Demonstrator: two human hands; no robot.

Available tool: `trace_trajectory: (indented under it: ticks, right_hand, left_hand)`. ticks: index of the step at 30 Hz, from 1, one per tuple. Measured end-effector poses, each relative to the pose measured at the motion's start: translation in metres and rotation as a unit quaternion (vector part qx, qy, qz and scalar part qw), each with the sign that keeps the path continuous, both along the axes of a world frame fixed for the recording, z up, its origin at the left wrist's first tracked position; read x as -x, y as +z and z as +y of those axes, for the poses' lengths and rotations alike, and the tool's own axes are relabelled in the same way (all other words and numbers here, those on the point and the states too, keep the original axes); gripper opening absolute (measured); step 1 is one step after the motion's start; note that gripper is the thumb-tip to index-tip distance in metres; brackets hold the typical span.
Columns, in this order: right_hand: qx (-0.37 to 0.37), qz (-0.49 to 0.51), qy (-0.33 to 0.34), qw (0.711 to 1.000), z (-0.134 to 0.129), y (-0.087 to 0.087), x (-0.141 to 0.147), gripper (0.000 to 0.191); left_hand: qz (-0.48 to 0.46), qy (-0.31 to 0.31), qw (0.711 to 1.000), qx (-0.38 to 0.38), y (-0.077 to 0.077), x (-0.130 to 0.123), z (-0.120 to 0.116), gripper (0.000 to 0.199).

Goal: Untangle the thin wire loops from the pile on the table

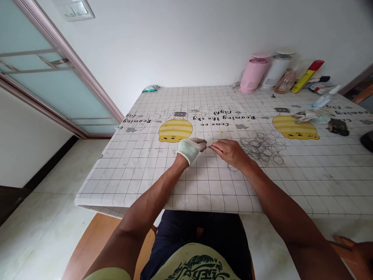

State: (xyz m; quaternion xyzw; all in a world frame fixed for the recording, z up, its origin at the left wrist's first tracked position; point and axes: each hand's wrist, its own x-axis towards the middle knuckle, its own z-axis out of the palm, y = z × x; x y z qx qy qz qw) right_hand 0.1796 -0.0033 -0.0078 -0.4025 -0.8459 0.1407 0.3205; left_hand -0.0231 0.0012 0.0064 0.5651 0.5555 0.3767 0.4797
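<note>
My left hand (192, 149), in a pale green-and-white knit glove, is closed in a pinch above the tablecloth. My bare right hand (229, 151) faces it, thumb and fingers pressed together. The fingertips of both almost meet, and a tiny dark, thin piece shows between them, too small to name. Just right of and behind my right hand spreads a loose heap of thin dark wire-like loops (264, 147). Some of these loops lie partly under my right wrist.
A checked tablecloth (140, 167) covers the table. At the back stand a pink cylinder (254, 74), a white cylinder (275, 72), a bottle (285, 81) and a yellow-red can (305, 77). At right lie a crumpled glove (316, 116), a clear bottle (325, 98) and a dark block (338, 127). A green packet (150, 88) sits back left.
</note>
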Motion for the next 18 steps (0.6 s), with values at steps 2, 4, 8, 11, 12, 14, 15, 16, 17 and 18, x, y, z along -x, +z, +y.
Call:
trace_trajectory:
  ticks: [2,4,8,11,12,14,15,16,17,18]
  right_hand:
    - [-0.005,-0.004,0.006,1.0,0.002,-0.002,-0.002,0.046]
    - [-0.003,-0.003,0.011,1.0,0.003,-0.003,-0.003,0.046]
    - [0.015,0.012,-0.006,1.0,0.003,0.001,-0.004,0.045]
    - [0.051,0.039,-0.01,0.998,0.0,0.008,-0.006,0.044]
    - [0.067,0.051,-0.006,0.996,-0.001,0.01,-0.006,0.043]
    - [0.108,0.068,-0.001,0.992,-0.004,0.013,-0.006,0.039]
    - [0.133,0.075,0.0,0.988,-0.004,0.013,-0.006,0.037]
    - [0.158,0.083,0.001,0.984,-0.005,0.014,-0.006,0.035]
    - [0.184,0.092,0.003,0.979,-0.005,0.014,-0.006,0.035]
    - [0.206,0.102,0.006,0.973,-0.006,0.014,-0.006,0.035]
  left_hand:
    - [0.008,-0.015,1.0,0.001,0.0,-0.001,-0.001,0.018]
    - [0.005,-0.014,1.0,0.002,-0.003,-0.003,-0.001,0.018]
    - [-0.047,0.01,0.999,0.003,-0.012,-0.005,0.003,0.018]
    - [-0.107,0.032,0.994,0.006,-0.013,-0.005,0.005,0.016]
    - [-0.134,0.042,0.99,0.011,-0.013,-0.005,0.005,0.017]
    - [-0.183,0.059,0.981,0.026,-0.011,-0.004,0.004,0.018]
    - [-0.201,0.064,0.977,0.033,-0.009,-0.003,0.004,0.019]
    - [-0.213,0.066,0.974,0.04,-0.008,-0.003,0.003,0.018]
    - [-0.22,0.066,0.972,0.046,-0.007,-0.003,0.003,0.017]
    - [-0.223,0.066,0.971,0.052,-0.006,-0.003,0.003,0.015]
